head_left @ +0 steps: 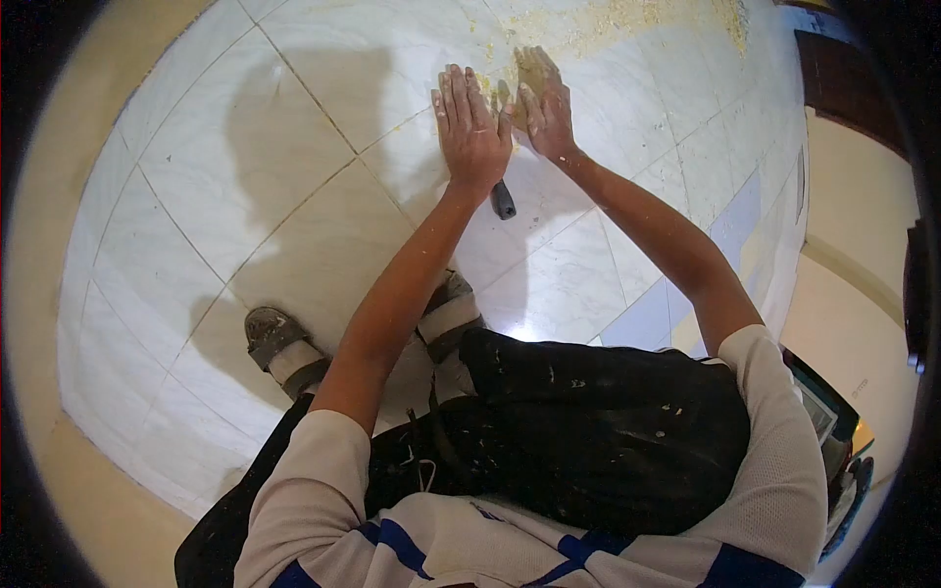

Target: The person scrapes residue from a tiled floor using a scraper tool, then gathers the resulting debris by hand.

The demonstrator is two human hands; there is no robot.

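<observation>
Perhaps liable, with left hand (474,142) and right hand (550,118) flattened, apart, to knock dark-handled tool (504,202) (half hidden) by sweeping carelessly toward yellow crumbs (627,16).

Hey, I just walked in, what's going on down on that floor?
Someone is crouching over pale floor tiles, bare hands out in front. The left hand, fingers straight, partly covers a black-handled tool. The dusty right hand is just beside it. Yellowish crumbs lie scattered ahead.
</observation>
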